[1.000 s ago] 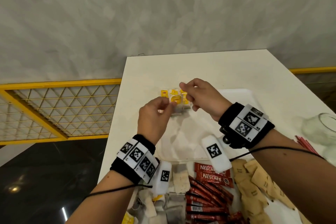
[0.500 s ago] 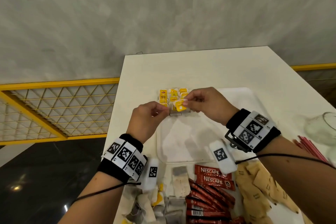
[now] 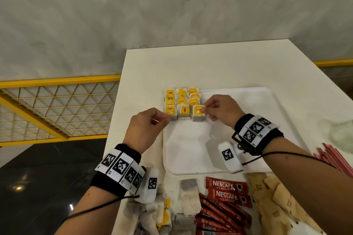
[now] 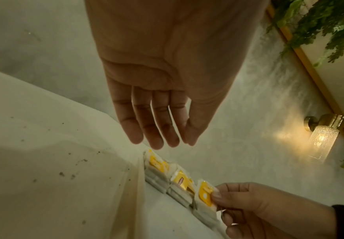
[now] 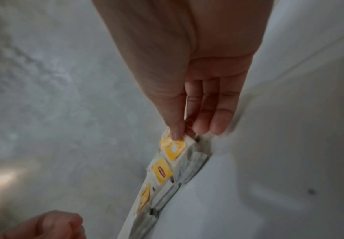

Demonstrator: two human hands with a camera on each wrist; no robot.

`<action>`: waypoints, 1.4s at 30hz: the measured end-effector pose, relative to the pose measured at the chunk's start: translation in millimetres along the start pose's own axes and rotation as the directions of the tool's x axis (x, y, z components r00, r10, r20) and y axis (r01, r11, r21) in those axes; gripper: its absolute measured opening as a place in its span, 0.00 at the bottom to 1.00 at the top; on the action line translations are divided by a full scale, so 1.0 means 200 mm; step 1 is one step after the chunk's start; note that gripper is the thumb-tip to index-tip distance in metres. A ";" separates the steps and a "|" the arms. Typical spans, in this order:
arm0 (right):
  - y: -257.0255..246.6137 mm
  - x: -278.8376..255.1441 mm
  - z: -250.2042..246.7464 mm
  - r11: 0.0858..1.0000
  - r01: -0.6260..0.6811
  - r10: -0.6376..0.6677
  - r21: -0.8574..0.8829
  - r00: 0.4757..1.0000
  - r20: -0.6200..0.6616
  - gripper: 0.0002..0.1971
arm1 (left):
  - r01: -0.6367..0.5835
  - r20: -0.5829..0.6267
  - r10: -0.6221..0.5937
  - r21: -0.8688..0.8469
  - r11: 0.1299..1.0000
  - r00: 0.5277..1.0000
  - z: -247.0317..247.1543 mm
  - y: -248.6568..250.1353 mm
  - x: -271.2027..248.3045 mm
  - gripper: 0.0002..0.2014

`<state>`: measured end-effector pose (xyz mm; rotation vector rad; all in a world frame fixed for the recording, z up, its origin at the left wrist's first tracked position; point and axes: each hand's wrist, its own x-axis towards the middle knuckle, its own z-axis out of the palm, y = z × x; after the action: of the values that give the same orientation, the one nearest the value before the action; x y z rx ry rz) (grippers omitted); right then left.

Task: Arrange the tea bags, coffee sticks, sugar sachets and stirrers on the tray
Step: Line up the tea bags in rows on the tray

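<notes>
Since the earlier frame, both hands have lowered from mid-air to the tray (image 3: 267,120), and the tea bag (image 3: 198,115) I carried now sits at the right end of the nearest row of the tea-bag block (image 3: 181,101) in the tray's far left corner. My right hand (image 3: 219,109) pinches its yellow tag between thumb and forefinger, that grip closed on the tag. My left hand (image 3: 145,128) hangs just beside the row's left end, fingers relaxed in the wrist view, holding nothing. I judge the bag light, soft and easily crushed, best taken by the stiffer tag or the sachet's edges. Loose tea bags (image 3: 188,198), coffee sticks (image 3: 225,192), sugar sachets (image 3: 275,202) and stirrers (image 3: 332,158) lie on the counter (image 3: 191,66), not yet arranged.
</notes>
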<state>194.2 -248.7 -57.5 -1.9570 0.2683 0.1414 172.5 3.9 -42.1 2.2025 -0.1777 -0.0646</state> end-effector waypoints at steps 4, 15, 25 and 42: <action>0.00 0.05 0.01 0.999 -0.009 0.010 0.031 1.000 -0.023 0.08 | 0.007 0.010 -0.008 0.010 1.000 1.000 0.01 -0.01 0.01 0.01; -0.04 -0.03 0.03 0.966 0.134 -0.169 -0.220 0.975 -0.147 0.17 | -0.038 0.086 0.030 0.089 0.995 0.996 -0.11 0.04 -0.08 0.01; -0.18 -0.60 0.25 0.878 0.391 -0.188 -0.276 0.812 0.553 0.10 | -0.046 0.417 -0.081 0.284 0.958 0.905 -0.24 -0.03 -0.48 0.05; -0.14 -0.84 0.32 0.332 0.594 -0.011 -0.733 0.779 0.627 0.36 | -0.174 0.481 -0.108 0.505 0.845 0.870 -0.09 -0.07 -0.62 0.19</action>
<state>40.8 -158.9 -21.1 -2.9275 -0.7906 0.6896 53.4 44.6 -44.6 2.7034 -0.5855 -0.6395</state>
